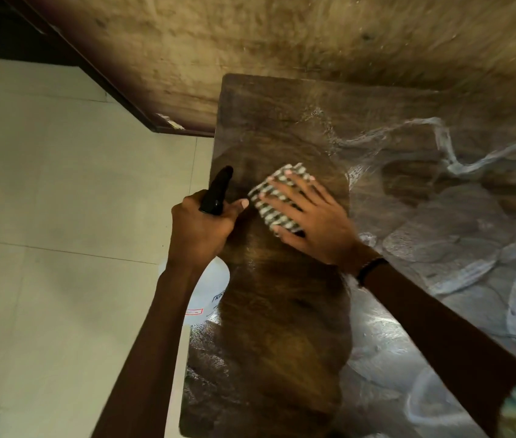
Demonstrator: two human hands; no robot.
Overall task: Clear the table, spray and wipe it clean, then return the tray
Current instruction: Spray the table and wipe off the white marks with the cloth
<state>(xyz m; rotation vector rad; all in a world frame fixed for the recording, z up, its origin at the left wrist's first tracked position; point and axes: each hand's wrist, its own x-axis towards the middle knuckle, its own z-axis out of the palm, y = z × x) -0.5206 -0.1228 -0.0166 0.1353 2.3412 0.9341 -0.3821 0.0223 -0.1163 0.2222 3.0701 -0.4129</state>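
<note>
A dark wooden table with a glossy, reflective top fills the right of the view. My left hand is shut on a spray bottle at the table's left edge; its black nozzle points away and its white body hangs below my wrist. My right hand lies flat, fingers spread, pressing a black-and-white checked cloth onto the tabletop just right of the bottle. Wet streaks and smears glisten on the surface to the right. No tray is in view.
Pale tiled floor lies left of the table. A rough brown wall runs behind it, with a dark skirting strip slanting down to the table's far corner. A black band circles my right wrist.
</note>
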